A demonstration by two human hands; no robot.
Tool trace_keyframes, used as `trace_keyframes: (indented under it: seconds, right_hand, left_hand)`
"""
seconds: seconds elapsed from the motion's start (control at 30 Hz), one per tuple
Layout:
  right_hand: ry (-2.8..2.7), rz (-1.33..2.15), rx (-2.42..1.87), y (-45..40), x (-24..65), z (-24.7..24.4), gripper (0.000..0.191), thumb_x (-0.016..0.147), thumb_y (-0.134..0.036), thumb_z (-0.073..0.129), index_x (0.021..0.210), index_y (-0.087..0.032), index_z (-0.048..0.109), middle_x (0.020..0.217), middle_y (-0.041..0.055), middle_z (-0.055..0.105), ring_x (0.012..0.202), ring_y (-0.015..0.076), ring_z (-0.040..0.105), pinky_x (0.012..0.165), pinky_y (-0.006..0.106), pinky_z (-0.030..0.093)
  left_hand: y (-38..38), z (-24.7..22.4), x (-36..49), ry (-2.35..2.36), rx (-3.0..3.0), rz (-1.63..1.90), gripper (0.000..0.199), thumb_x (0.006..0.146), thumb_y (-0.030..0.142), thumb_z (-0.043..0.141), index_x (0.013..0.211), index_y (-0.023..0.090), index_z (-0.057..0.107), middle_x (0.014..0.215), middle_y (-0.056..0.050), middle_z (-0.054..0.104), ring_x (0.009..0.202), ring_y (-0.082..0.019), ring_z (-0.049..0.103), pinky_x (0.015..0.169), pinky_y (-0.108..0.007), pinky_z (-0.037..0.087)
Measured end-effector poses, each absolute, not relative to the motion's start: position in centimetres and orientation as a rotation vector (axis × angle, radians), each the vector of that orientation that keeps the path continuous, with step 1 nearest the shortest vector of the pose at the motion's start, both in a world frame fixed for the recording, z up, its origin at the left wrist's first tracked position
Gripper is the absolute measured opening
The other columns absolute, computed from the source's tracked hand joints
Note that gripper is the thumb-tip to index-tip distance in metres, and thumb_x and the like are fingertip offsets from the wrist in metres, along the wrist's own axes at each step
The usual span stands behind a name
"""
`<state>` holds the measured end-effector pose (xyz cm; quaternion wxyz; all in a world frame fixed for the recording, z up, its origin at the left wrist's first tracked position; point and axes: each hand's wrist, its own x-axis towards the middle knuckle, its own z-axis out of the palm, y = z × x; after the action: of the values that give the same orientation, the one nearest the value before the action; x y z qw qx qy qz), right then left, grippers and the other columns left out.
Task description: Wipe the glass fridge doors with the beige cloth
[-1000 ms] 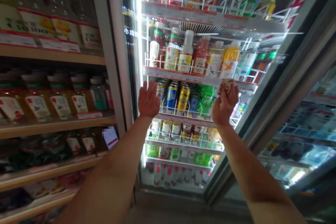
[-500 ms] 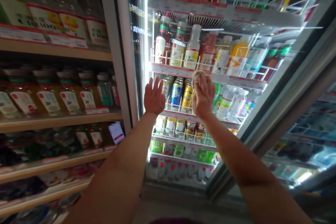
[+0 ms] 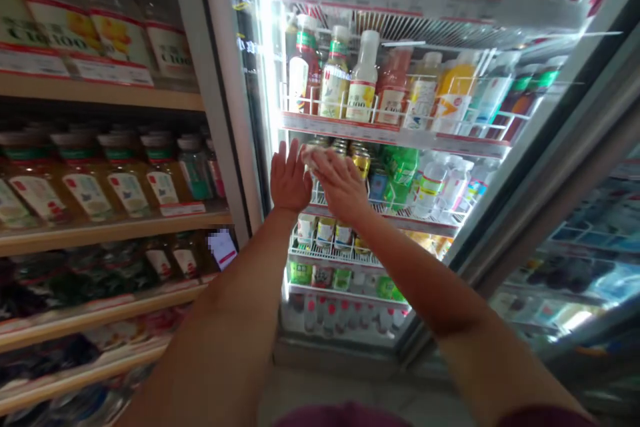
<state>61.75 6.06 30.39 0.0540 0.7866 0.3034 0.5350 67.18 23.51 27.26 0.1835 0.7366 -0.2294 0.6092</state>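
One open palm, the person's left hand (image 3: 289, 178), stood upright close to the glass door (image 3: 253, 80) of a drinks cooler, its fingers spread and holding nothing. The right hand (image 3: 341, 187) had crossed in just beside it, fingers extended and slightly curled over a crumpled pale wad (image 3: 314, 160), probably a cloth or tissue, though the glare made that hard to tell. The wad sat between those fingers and the glass, apparently pressed against it. Behind the glass, both hands lined up with a wire rack shelf (image 3: 360, 209) holding gold beverage cans (image 3: 361, 163) and green bottles (image 3: 400, 173). On the rack above stood juice bottles, including a white-capped bottle (image 3: 363, 77) and an orange-labelled bottle (image 3: 453, 103). Left of the cooler's pale door frame (image 3: 213, 113), a wooden shelf (image 3: 100, 99) carried amber bottled drinks (image 3: 80, 180) with white labels. A second lit cooler (image 3: 575, 267) showed at the far right, its contents blurred.
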Motion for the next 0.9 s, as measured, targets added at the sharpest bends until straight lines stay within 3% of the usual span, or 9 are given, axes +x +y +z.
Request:
trace_keyframes:
  seconds: [0.1,0.2,0.3,0.37,0.53,0.63,0.77,0.83,0.9]
  right_hand:
    - [0.949,1.627,2.322,3.3,61.3,29.7,0.055,0.101,-0.016,0.046,0.154,-0.029,0.044,0.16,-0.0031,0.044,0.155,0.0181,0.027,0.131,0.045,0.015]
    - [0.608,2.026,2.316,-1.7,61.2,31.0,0.054,0.102,-0.017,0.041,0.154,-0.03,0.046,0.159,0.0018,0.046,0.155,0.0251,0.028,0.127,0.055,0.024]
    - [0.341,2.352,2.289,-5.4,60.9,30.4,0.058,0.1,-0.014,0.038,0.157,-0.029,0.041,0.164,0.0054,0.036,0.155,0.0315,0.028,0.122,0.062,0.03]
    - [0.416,2.285,2.33,-5.8,60.2,28.0,0.061,0.1,-0.014,0.041,0.159,-0.031,0.037,0.166,0.0046,0.034,0.155,0.0307,0.026,0.123,0.059,0.029]
    - [0.946,1.566,2.332,-6.4,57.9,23.2,0.059,0.1,-0.011,0.045,0.156,-0.03,0.042,0.154,-0.0001,0.053,0.153,0.017,0.032,0.129,0.042,0.023]
    - [0.647,1.893,2.344,-10.3,57.6,25.0,0.054,0.1,-0.012,0.046,0.153,-0.026,0.047,0.157,0.0053,0.05,0.154,0.0231,0.031,0.126,0.05,0.027]
    - [0.27,2.396,2.227,-14.4,57.8,26.1,0.054,0.102,-0.012,0.041,0.155,-0.025,0.045,0.166,0.0095,0.032,0.154,0.0289,0.029,0.121,0.056,0.036]
    - [0.349,2.333,2.252,-13.9,57.3,24.1,0.058,0.102,-0.011,0.041,0.158,-0.025,0.038,0.169,0.0097,0.027,0.155,0.0294,0.026,0.121,0.056,0.037]
    - [0.562,2.106,2.312,-12.7,56.5,21.5,0.058,0.1,-0.012,0.046,0.156,-0.028,0.042,0.164,0.0068,0.038,0.153,0.026,0.033,0.12,0.049,0.041]
  left_hand:
    - [23.6,27.2,67.3,-0.655,2.064,1.76,0.059,0.107,0.04,0.027,0.16,0.014,0.034,0.166,-0.012,0.03,0.158,-0.023,0.006,0.13,-0.046,0.009]
    - [23.6,27.3,67.4,-0.649,2.069,1.776,0.06,0.107,0.04,0.026,0.16,0.015,0.033,0.165,-0.012,0.031,0.158,-0.023,0.006,0.13,-0.048,0.011]
    - [23.6,27.4,67.3,-0.622,2.084,1.699,0.061,0.106,0.044,0.028,0.16,0.016,0.035,0.165,-0.011,0.032,0.158,-0.024,0.007,0.13,-0.049,0.011]
    - [23.5,27.4,67.2,-0.622,2.085,1.667,0.061,0.106,0.044,0.029,0.16,0.017,0.034,0.165,-0.01,0.031,0.158,-0.025,0.007,0.13,-0.05,0.01]
    - [23.5,27.4,67.2,-0.641,2.046,1.661,0.061,0.105,0.041,0.031,0.16,0.016,0.034,0.166,-0.01,0.029,0.158,-0.028,0.009,0.13,-0.051,0.009]
    - [23.4,27.4,67.2,-0.629,2.055,1.668,0.061,0.104,0.04,0.032,0.16,0.017,0.034,0.166,-0.01,0.03,0.158,-0.027,0.009,0.13,-0.051,0.009]
    - [23.3,27.5,67.1,-0.618,2.046,1.686,0.06,0.104,0.038,0.033,0.159,0.015,0.037,0.165,-0.011,0.033,0.158,-0.027,0.01,0.13,-0.05,0.01]
    - [23.3,27.5,67.1,-0.619,2.044,1.669,0.06,0.104,0.038,0.034,0.159,0.015,0.037,0.165,-0.012,0.033,0.158,-0.028,0.01,0.13,-0.051,0.01]
    - [23.3,27.5,67.1,-0.619,2.045,1.677,0.06,0.103,0.038,0.035,0.16,0.017,0.036,0.165,-0.011,0.032,0.158,-0.027,0.009,0.13,-0.051,0.01]
